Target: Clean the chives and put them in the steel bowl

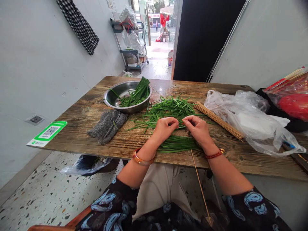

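Observation:
My left hand (166, 127) and my right hand (196, 128) face each other over the wooden table, thumbs and fingertips pinched. What lies in either pinch is too small to make out. Just beyond them spreads a loose pile of green garlic chives (169, 108). Below my hands is a neater bundle of chives (178, 144), its blades lying side by side. A thin wooden skewer (198, 178) slants from that bundle over the table's near edge. Past my right hand rests a thick bunch of skewers (218, 121).
A steel bowl (130, 109) with chives stands at the back left, a grey cloth (107, 125) before it. Clear plastic bags (247, 118) cover the table's right side. A green-bordered QR card (48, 133) sits at the left edge. A shelf cart (131, 41) stands beyond.

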Tool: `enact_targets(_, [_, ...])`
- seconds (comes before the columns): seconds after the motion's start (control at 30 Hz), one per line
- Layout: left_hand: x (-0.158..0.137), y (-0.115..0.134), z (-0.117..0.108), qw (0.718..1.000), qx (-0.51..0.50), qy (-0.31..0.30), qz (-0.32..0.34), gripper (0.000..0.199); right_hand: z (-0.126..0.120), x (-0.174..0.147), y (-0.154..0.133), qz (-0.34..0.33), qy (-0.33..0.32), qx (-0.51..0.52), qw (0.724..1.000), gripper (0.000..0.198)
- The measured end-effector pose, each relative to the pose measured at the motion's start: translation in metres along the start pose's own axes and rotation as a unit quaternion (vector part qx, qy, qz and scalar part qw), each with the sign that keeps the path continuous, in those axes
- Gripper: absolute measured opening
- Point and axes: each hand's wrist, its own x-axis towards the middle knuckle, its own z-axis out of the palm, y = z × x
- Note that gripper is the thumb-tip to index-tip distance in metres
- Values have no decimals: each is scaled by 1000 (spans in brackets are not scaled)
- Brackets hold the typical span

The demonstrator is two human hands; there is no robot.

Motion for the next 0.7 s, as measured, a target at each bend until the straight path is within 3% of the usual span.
enact_targets(0.7, [0, 1, -2, 999, 30, -35, 3, 17, -1, 0, 1, 12, -21, 31, 999, 22])
